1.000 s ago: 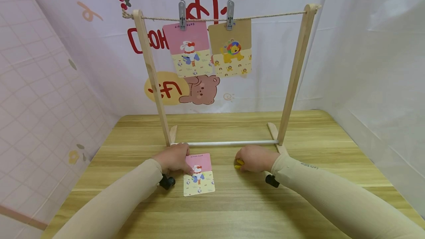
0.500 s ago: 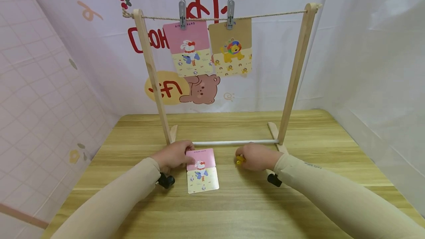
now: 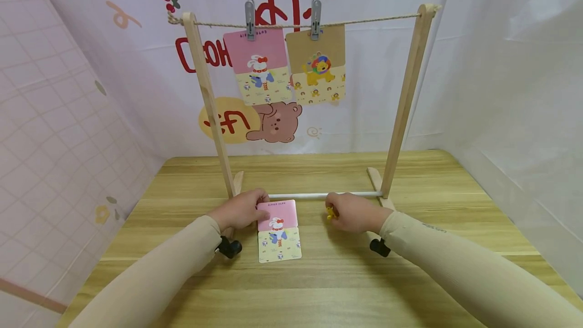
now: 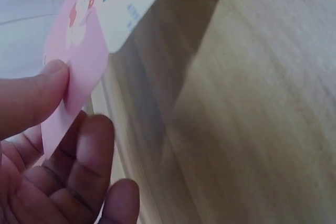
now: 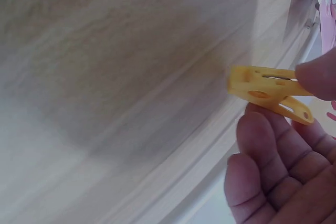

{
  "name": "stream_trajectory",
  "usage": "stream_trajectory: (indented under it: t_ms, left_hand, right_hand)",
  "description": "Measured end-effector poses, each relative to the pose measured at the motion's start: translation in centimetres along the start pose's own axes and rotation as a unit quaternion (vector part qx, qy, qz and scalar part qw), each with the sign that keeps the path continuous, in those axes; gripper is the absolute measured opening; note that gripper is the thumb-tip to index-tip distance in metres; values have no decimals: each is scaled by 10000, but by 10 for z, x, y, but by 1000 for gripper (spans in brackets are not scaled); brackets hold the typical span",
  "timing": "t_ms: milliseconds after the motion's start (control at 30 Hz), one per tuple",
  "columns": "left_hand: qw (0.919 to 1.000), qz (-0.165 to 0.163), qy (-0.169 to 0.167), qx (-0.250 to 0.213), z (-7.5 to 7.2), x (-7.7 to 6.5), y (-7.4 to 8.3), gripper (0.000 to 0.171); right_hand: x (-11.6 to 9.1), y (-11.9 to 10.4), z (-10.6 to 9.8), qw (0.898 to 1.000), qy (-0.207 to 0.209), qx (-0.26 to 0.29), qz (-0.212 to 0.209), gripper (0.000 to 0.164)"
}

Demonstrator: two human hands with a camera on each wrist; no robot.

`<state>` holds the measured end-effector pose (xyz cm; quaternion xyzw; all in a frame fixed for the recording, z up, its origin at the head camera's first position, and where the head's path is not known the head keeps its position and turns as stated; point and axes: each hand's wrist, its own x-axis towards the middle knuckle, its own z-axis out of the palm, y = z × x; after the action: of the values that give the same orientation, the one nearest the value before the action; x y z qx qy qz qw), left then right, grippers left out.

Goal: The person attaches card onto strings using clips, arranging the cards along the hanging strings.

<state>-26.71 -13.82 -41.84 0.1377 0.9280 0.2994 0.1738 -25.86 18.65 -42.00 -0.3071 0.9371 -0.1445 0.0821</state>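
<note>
My left hand [image 3: 243, 210] pinches a pink and cream card [image 3: 280, 239] with a rabbit picture by its upper left edge. In the left wrist view the thumb presses the face of the card [image 4: 79, 51], the fingers lie behind it, and the card stands off the wood. To the right, my right hand [image 3: 357, 212] holds a small yellow clothespin [image 3: 330, 213] between thumb and fingers. The right wrist view shows the clothespin [image 5: 270, 87] with the thumb on one of its arms; its gripping end points away from the hand.
A wooden frame [image 3: 401, 110] stands behind the hands, with a rope [image 3: 373, 22] across its top. Two grey clothespins [image 3: 250, 20] hold a pink rabbit card [image 3: 259, 67] and a brown lion card [image 3: 317, 65] there. A white rod [image 3: 314, 196] joins the frame's feet above the table [image 3: 291, 302].
The left hand has lifted the card off the table and moved it slightly right and away from me. The right hand has raised the yellow clothespin a little and turned it.
</note>
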Motion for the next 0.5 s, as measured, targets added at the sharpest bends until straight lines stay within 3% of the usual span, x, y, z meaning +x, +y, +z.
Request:
stream_trajectory:
  t_ms: [500]
  left_hand:
    - [9965, 297, 285, -728, -2, 0, 3, 18]
  right_hand:
    - [-4, 3, -2, 9960, 608, 652, -90, 22]
